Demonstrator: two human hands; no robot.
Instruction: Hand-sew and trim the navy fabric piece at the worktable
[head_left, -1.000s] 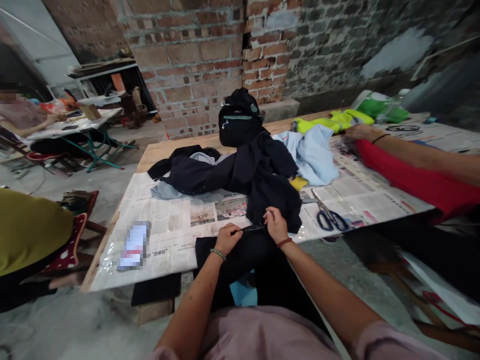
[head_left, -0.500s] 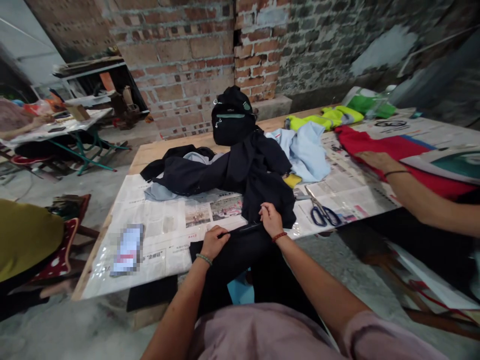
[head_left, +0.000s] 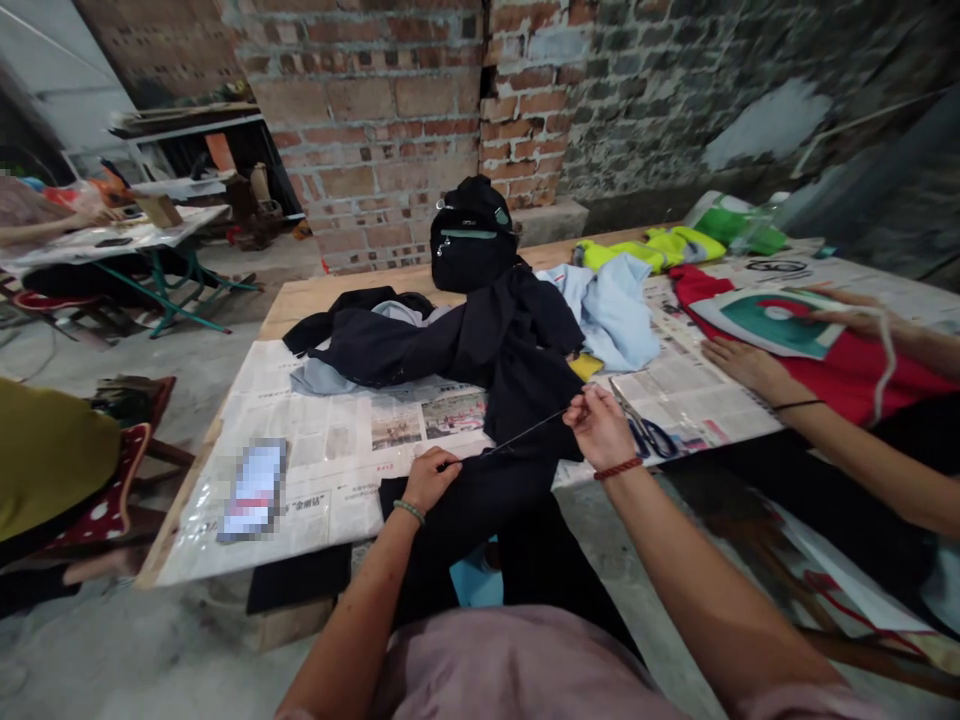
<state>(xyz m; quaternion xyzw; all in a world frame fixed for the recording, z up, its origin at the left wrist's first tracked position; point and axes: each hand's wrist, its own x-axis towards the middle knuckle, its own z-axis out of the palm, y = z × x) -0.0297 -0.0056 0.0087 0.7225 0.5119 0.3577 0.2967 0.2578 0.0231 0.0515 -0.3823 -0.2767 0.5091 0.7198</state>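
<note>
My left hand point(head_left: 431, 480) pinches the upper edge of a dark garment point(head_left: 487, 505) lying over my lap and the table's front edge. A thin thread point(head_left: 529, 430) stretches tight from the cloth near those fingers up to my right hand point(head_left: 602, 428). The right fingertips are pinched together on the thread's end; whether a needle is in them is too small to tell. Blue-handled scissors point(head_left: 654, 438) lie just beyond my right hand, partly hidden by it. The rest of the dark clothing point(head_left: 457, 340) is heaped on the newspaper-covered table, over some grey cloth.
A phone point(head_left: 255, 490) lies at the left of the table point(head_left: 199, 545). Behind the clothes stand a black bag point(head_left: 472, 245) and light blue cloth point(head_left: 615, 310). To the right, a co-worker's hands move an iron point(head_left: 772, 318) over red cloth point(head_left: 847, 385). A yellow-green vest point(head_left: 652, 248) lies farther back.
My right hand has risen off the cloth to the right, drawing the thread out. My left hand stays on the garment. The co-worker's iron has moved left over the red cloth.
</note>
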